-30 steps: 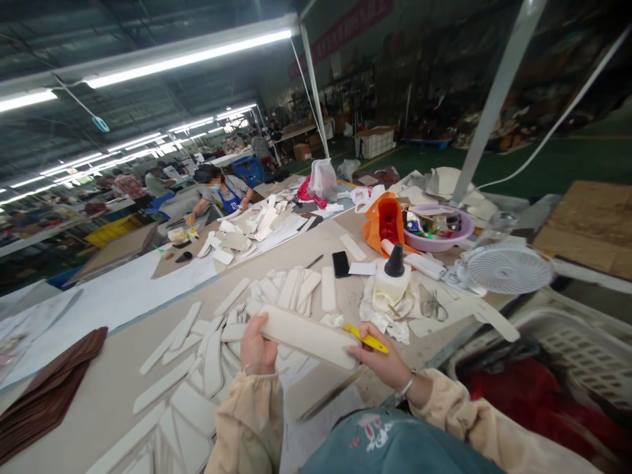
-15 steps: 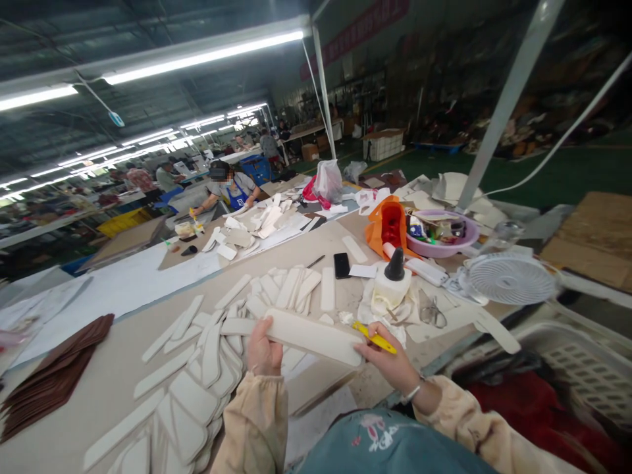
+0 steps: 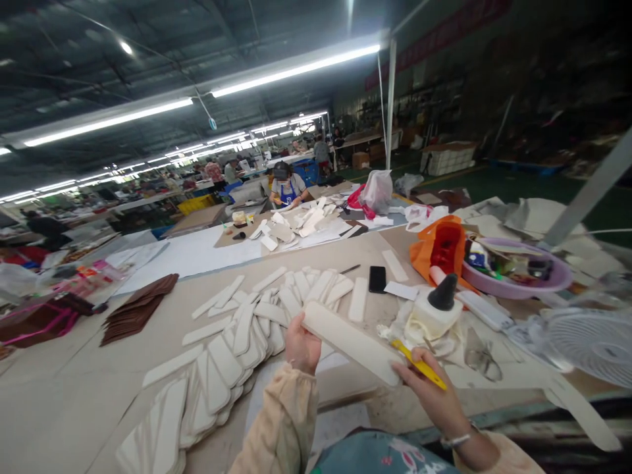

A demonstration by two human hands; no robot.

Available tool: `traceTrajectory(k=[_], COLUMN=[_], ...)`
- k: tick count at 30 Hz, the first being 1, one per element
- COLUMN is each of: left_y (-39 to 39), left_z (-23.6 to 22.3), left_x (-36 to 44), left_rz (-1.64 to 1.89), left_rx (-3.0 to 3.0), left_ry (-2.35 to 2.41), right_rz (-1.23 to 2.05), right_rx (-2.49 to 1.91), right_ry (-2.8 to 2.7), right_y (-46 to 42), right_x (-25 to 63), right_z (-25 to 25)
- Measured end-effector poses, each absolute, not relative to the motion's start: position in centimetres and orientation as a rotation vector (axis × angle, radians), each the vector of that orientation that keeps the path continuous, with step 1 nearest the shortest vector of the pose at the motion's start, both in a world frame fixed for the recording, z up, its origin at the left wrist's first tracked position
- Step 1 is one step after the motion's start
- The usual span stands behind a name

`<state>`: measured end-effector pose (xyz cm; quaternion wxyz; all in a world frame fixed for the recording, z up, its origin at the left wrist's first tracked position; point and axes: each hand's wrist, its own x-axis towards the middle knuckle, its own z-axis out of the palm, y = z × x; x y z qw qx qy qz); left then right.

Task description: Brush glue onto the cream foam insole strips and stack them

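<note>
The long pale strip point(image 3: 348, 342) is held up over the near side of the table point(image 3: 59, 401), right in front of the wearer. Its long axis slants from the far left down to the near right, broad face up, both ends rounded. The left hand point(image 3: 303, 345) pinches the far-left end, thumb on top; I can't see the fingers underneath. The right hand point(image 3: 432, 385) pinches the other end and also has a yellow-handled tool point(image 3: 419, 365) tucked in its grip; the tool's tip is hard to make out.

Pale pieces point(image 3: 222, 359) lie heaped close by on the left, some overlapping. Past them there's bare tabletop, up to the brown stack point(image 3: 138, 306). The right side is tighter: a dark-capped white bottle point(image 3: 437, 313) stands just beyond the tool, and the frame edge cuts off the fan point(image 3: 592, 345).
</note>
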<state>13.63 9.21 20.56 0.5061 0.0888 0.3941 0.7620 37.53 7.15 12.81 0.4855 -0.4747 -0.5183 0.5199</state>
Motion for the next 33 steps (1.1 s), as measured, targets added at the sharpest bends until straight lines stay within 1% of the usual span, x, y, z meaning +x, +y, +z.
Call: traceTrajectory(k=[8, 17, 29, 33], left_y=[8.1, 7.8, 7.1, 5.8], left_z=[18.9, 17.9, 16.4, 16.0], left_x=[14.4, 13.9, 13.2, 12.3], left_rz=[1.846, 1.848, 1.783, 1.707], left_rx=[0.267, 0.129, 0.068, 0.088], left_ry=[1.015, 1.039, 1.098, 1.129], right_rz=[1.281, 1.315, 1.357, 1.322], right_rx=[-1.154, -1.104, -1.091, -1.096], right_ry=[-1.303, -1.277, -1.202, -1.207], right_y=[6.8, 6.5, 6.3, 6.5], right_x=[37.9, 37.8, 37.5, 37.4], right_z=[12.2, 12.6, 12.0, 11.4])
